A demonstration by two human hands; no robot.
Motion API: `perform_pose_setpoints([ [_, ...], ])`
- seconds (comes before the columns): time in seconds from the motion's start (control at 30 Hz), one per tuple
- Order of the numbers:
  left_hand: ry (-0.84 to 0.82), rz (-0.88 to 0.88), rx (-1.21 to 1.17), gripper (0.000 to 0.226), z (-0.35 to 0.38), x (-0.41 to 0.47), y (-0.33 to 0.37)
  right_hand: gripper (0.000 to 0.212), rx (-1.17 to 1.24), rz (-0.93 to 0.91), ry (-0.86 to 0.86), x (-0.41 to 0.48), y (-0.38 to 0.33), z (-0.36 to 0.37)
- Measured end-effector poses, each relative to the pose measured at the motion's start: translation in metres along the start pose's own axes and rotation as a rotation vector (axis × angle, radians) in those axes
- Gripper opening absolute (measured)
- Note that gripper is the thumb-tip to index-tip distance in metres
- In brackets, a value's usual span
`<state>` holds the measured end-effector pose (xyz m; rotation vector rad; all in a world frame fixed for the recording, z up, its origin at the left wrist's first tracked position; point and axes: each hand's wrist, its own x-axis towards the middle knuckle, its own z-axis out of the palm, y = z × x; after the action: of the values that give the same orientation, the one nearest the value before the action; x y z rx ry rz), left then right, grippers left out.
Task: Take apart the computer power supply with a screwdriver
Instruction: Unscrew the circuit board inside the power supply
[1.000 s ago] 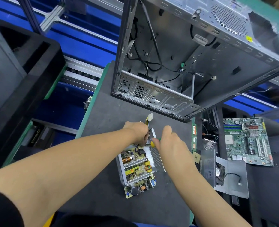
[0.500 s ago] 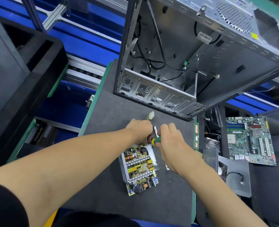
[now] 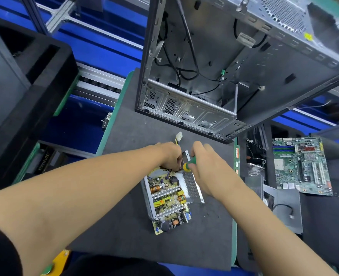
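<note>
The opened power supply [image 3: 169,200] lies on the dark mat [image 3: 128,136], its circuit board with coils and capacitors bare inside a metal tray. A perforated metal side wall [image 3: 191,186] runs along its right. My right hand [image 3: 206,166] grips a screwdriver with a green and yellow handle [image 3: 189,164] at the unit's far end. My left hand [image 3: 170,156] pinches the far end of the unit beside the screwdriver tip. Yellow wires with a white connector [image 3: 179,135] stick out beyond my hands. The tip itself is hidden.
An empty computer case [image 3: 234,62] stands open just beyond the power supply. A green motherboard [image 3: 302,166] and a grey metal plate [image 3: 286,208] lie to the right. A black case [image 3: 25,86] sits at the left, past the mat's green edge.
My right hand has shifted its hold, and more of the green screwdriver handle shows. My left hand stays at the far end of the unit. The camera has drifted a little.
</note>
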<state>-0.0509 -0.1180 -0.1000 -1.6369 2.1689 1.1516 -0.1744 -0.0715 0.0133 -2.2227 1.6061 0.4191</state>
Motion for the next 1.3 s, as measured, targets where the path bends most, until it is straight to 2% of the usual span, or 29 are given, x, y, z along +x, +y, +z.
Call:
perform_pose_setpoints([
  [0.1, 0.013, 0.005, -0.005, 0.007, 0.003, 0.002, -0.002, 0.029, -0.020, -0.045, -0.048, -0.002, 0.000, -0.005],
  [0.17, 0.003, -0.004, -0.029, 0.007, 0.003, 0.003, -0.003, 0.028, -0.060, -0.069, -0.063, -0.003, -0.002, -0.005],
  [0.23, -0.012, -0.015, -0.037, 0.015, 0.003, 0.004, -0.005, 0.022, -0.064, -0.058, -0.042, -0.004, -0.003, -0.008],
  [0.33, 0.025, -0.017, -0.035, 0.028, 0.005, 0.003, -0.007, 0.033, -0.023, 0.004, -0.026, -0.004, -0.004, -0.011],
  [0.5, 0.046, -0.019, -0.053, 0.015, 0.006, 0.001, -0.006, 0.012, -0.017, -0.042, -0.047, -0.004, -0.003, -0.010],
  [0.67, 0.054, -0.027, -0.066, 0.013, 0.005, 0.001, -0.005, 0.029, 0.112, -0.012, -0.189, -0.002, 0.003, -0.011],
  [0.73, 0.041, -0.031, -0.059, 0.013, 0.005, 0.001, -0.006, 0.024, 0.072, 0.013, -0.132, -0.002, 0.002, -0.009],
  [0.83, 0.032, -0.046, -0.042, 0.021, 0.006, 0.001, -0.005, 0.042, -0.103, 0.063, -0.006, -0.004, -0.002, -0.007],
  [0.9, 0.051, -0.062, -0.055, 0.026, 0.007, 0.001, -0.005, 0.035, -0.149, 0.031, 0.028, -0.004, -0.002, -0.005],
  [1.0, 0.042, -0.059, -0.055, 0.025, 0.007, 0.002, -0.006, 0.014, -0.001, -0.007, -0.095, 0.001, 0.003, -0.011],
  [1.07, 0.035, -0.054, -0.060, 0.021, 0.007, 0.002, -0.006, 0.032, 0.049, -0.006, -0.220, 0.003, 0.007, -0.015],
  [1.1, 0.037, -0.053, -0.058, 0.018, 0.007, 0.003, -0.006, 0.036, 0.050, 0.002, -0.228, 0.003, 0.008, -0.015],
  [1.23, 0.018, -0.084, -0.007, 0.016, 0.006, 0.006, -0.001, 0.038, -0.092, 0.032, -0.012, -0.001, 0.000, -0.006],
  [1.3, 0.014, -0.106, 0.004, 0.019, 0.007, 0.008, 0.002, 0.035, -0.093, 0.036, 0.015, -0.001, -0.004, -0.004],
])
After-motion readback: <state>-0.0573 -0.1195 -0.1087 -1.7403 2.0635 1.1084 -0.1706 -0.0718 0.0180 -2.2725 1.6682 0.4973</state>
